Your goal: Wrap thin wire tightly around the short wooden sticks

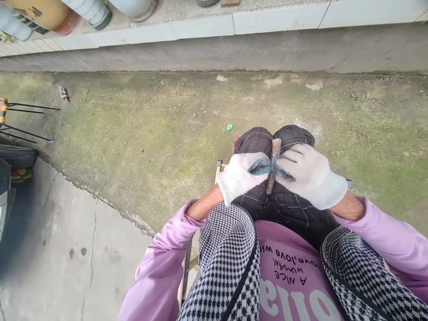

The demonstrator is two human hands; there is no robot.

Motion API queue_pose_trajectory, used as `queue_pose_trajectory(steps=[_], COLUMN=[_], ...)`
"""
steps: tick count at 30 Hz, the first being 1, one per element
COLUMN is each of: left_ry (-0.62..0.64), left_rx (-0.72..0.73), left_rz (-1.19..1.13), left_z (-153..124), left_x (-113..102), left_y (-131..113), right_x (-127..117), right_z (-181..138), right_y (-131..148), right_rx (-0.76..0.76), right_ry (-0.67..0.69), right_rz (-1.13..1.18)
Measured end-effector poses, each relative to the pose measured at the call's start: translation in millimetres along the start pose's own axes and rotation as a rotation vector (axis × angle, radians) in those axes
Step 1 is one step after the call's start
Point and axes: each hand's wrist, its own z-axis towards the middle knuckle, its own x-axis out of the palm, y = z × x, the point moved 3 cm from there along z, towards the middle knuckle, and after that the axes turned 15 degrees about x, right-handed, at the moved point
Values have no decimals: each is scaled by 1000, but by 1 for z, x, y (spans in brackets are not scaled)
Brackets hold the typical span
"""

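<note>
A short brown wooden stick (277, 148) lies lengthwise over the gap between my knees, in dark checked trousers. Around its middle is something thin and greyish, like wire, too small to make out clearly. My left hand (245, 174), in a white work glove with a grey-green palm, is closed with its fingertips against the stick's left side. On the other side my right hand (304, 171), gloved alike, has its fingers curled and pressed to the stick. The fingertips of both hands meet near the stick's middle and are partly hidden.
Mossy concrete ground (160, 129) spreads around me, with a small green scrap (229, 127) on it. Several pots and containers (90, 13) stand on a white-tiled ledge (200, 31) ahead. A thin-legged black stand (30, 120) is at the left, above a smooth grey slab (110, 249).
</note>
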Motion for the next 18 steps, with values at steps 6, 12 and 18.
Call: queue_pose_trajectory(steps=[6,12,18], left_ry=[14,37,56], left_rx=[-64,-82,-135], left_rz=[-128,-148,-33], left_z=[-2,-13,-21], left_x=[0,6,17], left_y=[4,8,23], right_x=[3,10,3], right_z=[-2,-19,16], right_y=[9,2,-65], right_rx=[-265,-210,417], right_ry=[37,24,79], right_rz=[-164,72,301])
